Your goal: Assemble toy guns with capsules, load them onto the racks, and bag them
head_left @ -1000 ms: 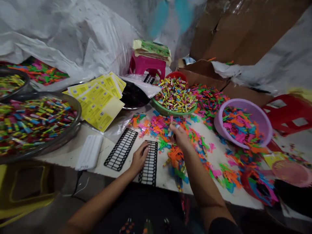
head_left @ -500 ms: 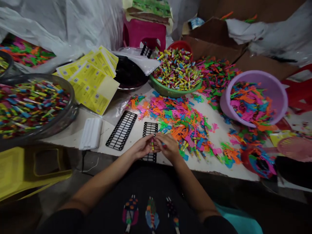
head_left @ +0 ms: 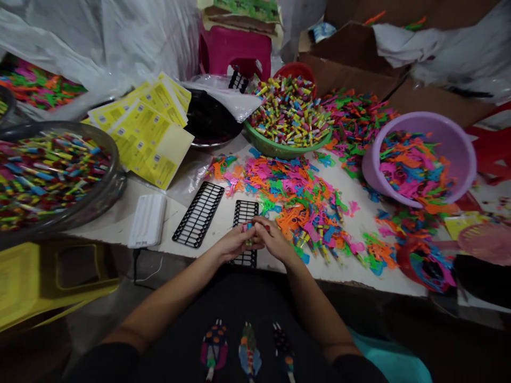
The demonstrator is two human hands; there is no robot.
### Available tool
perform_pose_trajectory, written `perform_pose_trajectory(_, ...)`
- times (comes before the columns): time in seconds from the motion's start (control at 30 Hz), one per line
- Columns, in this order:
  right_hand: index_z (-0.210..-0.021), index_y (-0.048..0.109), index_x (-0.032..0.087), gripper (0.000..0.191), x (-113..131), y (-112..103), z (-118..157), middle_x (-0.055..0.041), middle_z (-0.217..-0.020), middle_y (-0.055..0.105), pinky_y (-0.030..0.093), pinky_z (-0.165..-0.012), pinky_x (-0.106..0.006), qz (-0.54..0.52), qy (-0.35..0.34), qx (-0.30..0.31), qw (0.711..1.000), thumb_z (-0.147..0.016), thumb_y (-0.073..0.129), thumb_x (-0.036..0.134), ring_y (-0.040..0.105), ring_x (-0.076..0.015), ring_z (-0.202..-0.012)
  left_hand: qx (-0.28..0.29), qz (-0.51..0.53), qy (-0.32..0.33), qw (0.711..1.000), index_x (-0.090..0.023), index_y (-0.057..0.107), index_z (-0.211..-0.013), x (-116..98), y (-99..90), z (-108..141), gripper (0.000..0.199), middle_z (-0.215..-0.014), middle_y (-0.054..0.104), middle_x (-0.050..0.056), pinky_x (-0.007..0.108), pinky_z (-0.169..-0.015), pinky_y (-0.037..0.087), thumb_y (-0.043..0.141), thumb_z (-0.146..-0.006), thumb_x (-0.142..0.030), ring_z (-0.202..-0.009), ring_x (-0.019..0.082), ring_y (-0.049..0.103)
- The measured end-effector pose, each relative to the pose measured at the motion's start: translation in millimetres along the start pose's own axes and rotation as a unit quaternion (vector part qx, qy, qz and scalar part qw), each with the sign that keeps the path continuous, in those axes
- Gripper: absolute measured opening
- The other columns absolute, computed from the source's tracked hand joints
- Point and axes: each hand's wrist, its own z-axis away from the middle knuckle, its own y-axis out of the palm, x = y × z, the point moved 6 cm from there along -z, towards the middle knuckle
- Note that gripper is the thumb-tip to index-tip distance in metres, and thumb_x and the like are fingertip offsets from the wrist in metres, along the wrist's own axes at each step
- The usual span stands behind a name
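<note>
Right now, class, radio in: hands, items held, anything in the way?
Left hand and right hand together, small colourful tubes in their fingers. Black grid partly hidden behind. Loose plastic shapes nearby.

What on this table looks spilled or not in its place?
Small plastic pieces lie loose across the tabletop, outside the purple basin holding similar ones; they look spilled, though perhaps deliberately spread.
</note>
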Motion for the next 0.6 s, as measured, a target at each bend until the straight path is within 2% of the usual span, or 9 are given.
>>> perform_pose_trajectory(0.07,-0.112,0.054,0.024,0.041,-9,1,-10,-0.0060,-0.110,0.059,0.041,-0.086,-0.035,-0.005,0.019,-0.005,1.000,-0.084,0.035,0.046,0.052,-0.0177,-0.101,-0.013,-0.017,-0.022,1.000,-0.012,0.058,-0.084,3,-0.8,2,0.031,-0.069,0.062,0.002,0.020,-0.058,0.049,0.072,-0.062,-0.028,-0.060,0.009,0.059)
perform_pose_trajectory(0.13,-0.113,0.053,0.020,0.043,-18,-9,-25,-0.0085,-0.108,0.058,0.042,-0.083,-0.034,0.035,0.026,-0.074,0.996,-0.085,0.033,0.047,0.053,-0.0182,-0.099,-0.036,-0.016,-0.037,0.999,-0.012,0.058,-0.082,4,-4.4,3,0.030,-0.066,0.060,0.001,0.017,-0.052,0.048,0.073,-0.060,-0.024,-0.056,0.008,0.058)
perform_pose_trajectory(0.2,-0.108,0.056,0.016,0.043,-27,-22,-42,-0.0117,-0.104,0.057,0.039,-0.085,-0.036,0.136,0.032,-0.146,0.979,-0.083,0.037,0.046,0.050,-0.0210,-0.099,-0.062,-0.009,-0.031,0.998,-0.013,0.058,-0.086,1,-9.2,3,0.030,-0.066,0.059,0.000,0.015,-0.048,0.046,0.072,-0.062,-0.023,-0.055,0.007,0.058)
perform_pose_trajectory(0.23,-0.106,0.058,0.015,0.043,-31,-26,-51,-0.0131,-0.103,0.057,0.038,-0.086,-0.037,0.197,0.036,-0.158,0.967,-0.081,0.041,0.045,0.049,-0.0229,-0.100,-0.075,-0.008,-0.023,0.997,-0.013,0.058,-0.089,-1,-11.8,3,0.030,-0.067,0.059,0.000,0.015,-0.047,0.046,0.070,-0.063,-0.023,-0.056,0.007,0.058)
perform_pose_trajectory(0.33,-0.107,0.059,0.014,0.041,-43,-27,-75,-0.0151,-0.101,0.055,0.037,-0.082,-0.039,0.336,0.034,-0.120,0.934,-0.076,0.052,0.041,0.048,-0.0258,-0.096,-0.116,-0.020,0.004,0.993,-0.017,0.056,-0.093,-7,-20.1,2,0.029,-0.073,0.059,0.000,0.013,-0.041,0.042,0.067,-0.067,-0.025,-0.057,0.008,0.059)
perform_pose_trajectory(0.4,-0.102,0.061,0.015,0.034,-45,-28,-83,-0.0135,-0.097,0.057,0.037,-0.080,-0.037,0.365,0.012,-0.105,0.925,-0.076,0.052,0.035,0.048,-0.0244,-0.093,-0.142,-0.036,0.028,0.989,-0.017,0.055,-0.090,-11,-25.8,3,0.027,-0.071,0.058,-0.001,0.011,-0.036,0.037,0.066,-0.067,-0.027,-0.053,0.007,0.058)
perform_pose_trajectory(0.43,-0.098,0.063,0.016,0.029,-43,-32,-83,-0.0122,-0.094,0.057,0.037,-0.080,-0.036,0.360,-0.002,-0.119,0.925,-0.077,0.050,0.032,0.049,-0.0231,-0.091,-0.153,-0.043,0.042,0.986,-0.016,0.055,-0.088,-13,-28.5,4,0.026,-0.069,0.057,-0.001,0.011,-0.034,0.035,0.066,-0.067,-0.027,-0.051,0.006,0.056)
perform_pose_trajectory(0.5,-0.086,0.066,0.016,0.025,-36,-48,-76,-0.0099,-0.088,0.058,0.037,-0.079,-0.034,0.309,-0.022,-0.192,0.931,-0.079,0.046,0.030,0.050,-0.0201,-0.086,-0.172,-0.048,0.065,0.982,-0.015,0.054,-0.085,-18,-33.3,6,0.026,-0.066,0.056,-0.002,0.010,-0.033,0.031,0.067,-0.066,-0.028,-0.048,0.005,0.054)
perform_pose_trajectory(0.6,-0.071,0.063,0.016,0.028,-29,-73,-51,-0.0050,-0.075,0.057,0.040,-0.070,-0.029,0.128,-0.011,-0.311,0.942,-0.079,0.046,0.037,0.051,-0.0150,-0.072,-0.192,-0.050,0.089,0.976,-0.015,0.053,-0.085,-22,-35.3,8,0.030,-0.071,0.058,-0.001,0.011,-0.033,0.030,0.068,-0.063,-0.030,-0.050,0.005,0.055)
